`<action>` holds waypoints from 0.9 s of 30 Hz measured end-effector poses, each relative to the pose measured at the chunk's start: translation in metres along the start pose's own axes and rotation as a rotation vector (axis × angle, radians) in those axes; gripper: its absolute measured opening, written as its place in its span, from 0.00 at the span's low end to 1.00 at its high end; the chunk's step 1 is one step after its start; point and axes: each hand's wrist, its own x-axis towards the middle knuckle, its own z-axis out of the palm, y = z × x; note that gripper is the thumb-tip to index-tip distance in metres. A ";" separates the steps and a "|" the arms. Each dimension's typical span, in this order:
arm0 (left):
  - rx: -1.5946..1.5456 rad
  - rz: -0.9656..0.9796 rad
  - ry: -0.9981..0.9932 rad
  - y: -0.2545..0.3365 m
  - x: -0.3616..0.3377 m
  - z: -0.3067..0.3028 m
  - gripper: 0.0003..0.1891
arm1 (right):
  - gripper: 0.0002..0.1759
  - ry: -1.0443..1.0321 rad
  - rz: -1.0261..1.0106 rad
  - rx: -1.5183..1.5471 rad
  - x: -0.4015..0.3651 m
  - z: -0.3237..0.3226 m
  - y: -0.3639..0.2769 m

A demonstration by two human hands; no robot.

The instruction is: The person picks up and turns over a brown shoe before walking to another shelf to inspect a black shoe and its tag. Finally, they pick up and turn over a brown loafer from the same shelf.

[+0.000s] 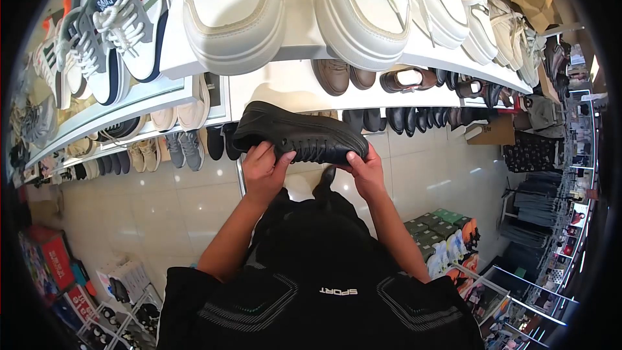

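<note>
A black lace-up shoe (pixel 301 131) is held on its side between my two hands, its sole edge toward the shelf and its laces toward me. My left hand (pixel 264 170) grips it near the ankle opening, with the thumb by the laces and some fingers hidden at the opening. At the toe end, my right hand (pixel 367 170) holds the shoe with its thumb on the upper and its other fingers partly hidden behind.
Large white sneakers (pixel 234 16) stand on a white shelf (pixel 291 54) just ahead. Brown shoes (pixel 332 76) and black shoes sit on lower levels. Sneakers with white laces (pixel 123 32) are at the left, jeans (pixel 536 201) at the right, stacked boxes (pixel 433 228) at the lower right.
</note>
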 end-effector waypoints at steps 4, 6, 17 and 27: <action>-0.168 -0.043 -0.064 0.012 -0.003 -0.015 0.09 | 0.23 0.022 -0.142 -0.110 -0.015 0.001 -0.006; -0.243 -0.127 -0.077 0.021 -0.009 -0.017 0.12 | 0.27 -0.001 -0.201 -0.143 -0.028 0.001 -0.017; -1.559 -1.046 0.048 0.067 -0.060 0.072 0.31 | 0.27 -0.313 -1.091 -1.224 -0.115 -0.043 -0.110; -1.713 -1.022 0.017 0.106 -0.082 0.117 0.29 | 0.28 -0.382 -1.201 -1.176 -0.149 -0.113 -0.112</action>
